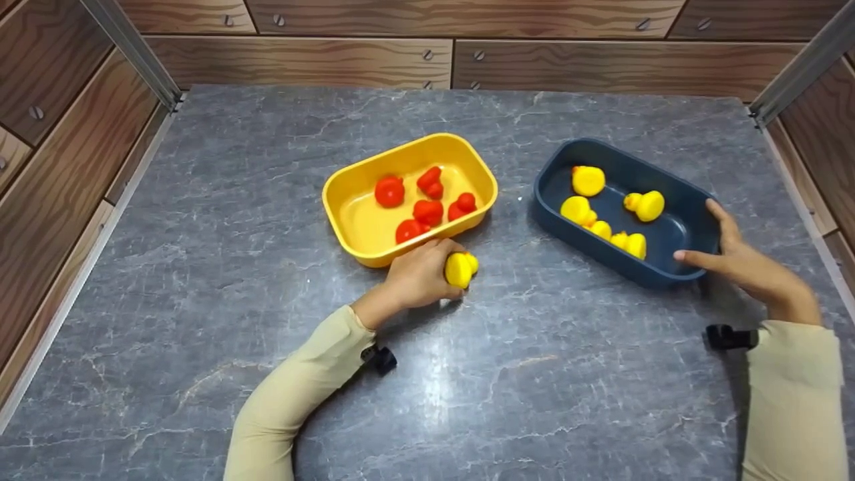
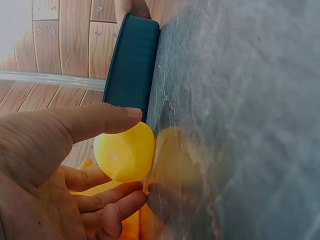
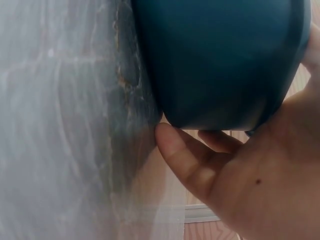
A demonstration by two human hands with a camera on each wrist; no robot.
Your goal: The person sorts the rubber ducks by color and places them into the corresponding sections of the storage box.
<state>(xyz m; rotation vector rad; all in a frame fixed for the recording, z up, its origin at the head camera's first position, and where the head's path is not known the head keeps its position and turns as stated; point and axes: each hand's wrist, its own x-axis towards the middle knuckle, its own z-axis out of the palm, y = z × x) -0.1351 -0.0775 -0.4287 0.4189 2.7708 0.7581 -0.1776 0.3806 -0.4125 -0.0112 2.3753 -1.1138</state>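
The left hand (image 1: 417, 275) pinches 1 yellow duck (image 1: 460, 268) between thumb and curled fingers, low over the grey marble table (image 1: 267, 200), just in front of the yellow bin (image 1: 347, 194). A firm grip should keep the smooth, rounded toy (glossy, probably soft) from slipping. Further right, the right hand (image 1: 731, 257) clasps the near corner of the blue bin (image 1: 695, 194), thumb and fingers curled round its rim; steadying it there looks sensible. 5 red ducks (image 1: 427, 212) lie in the yellow bin, several yellow ducks (image 1: 588, 180) in the blue.
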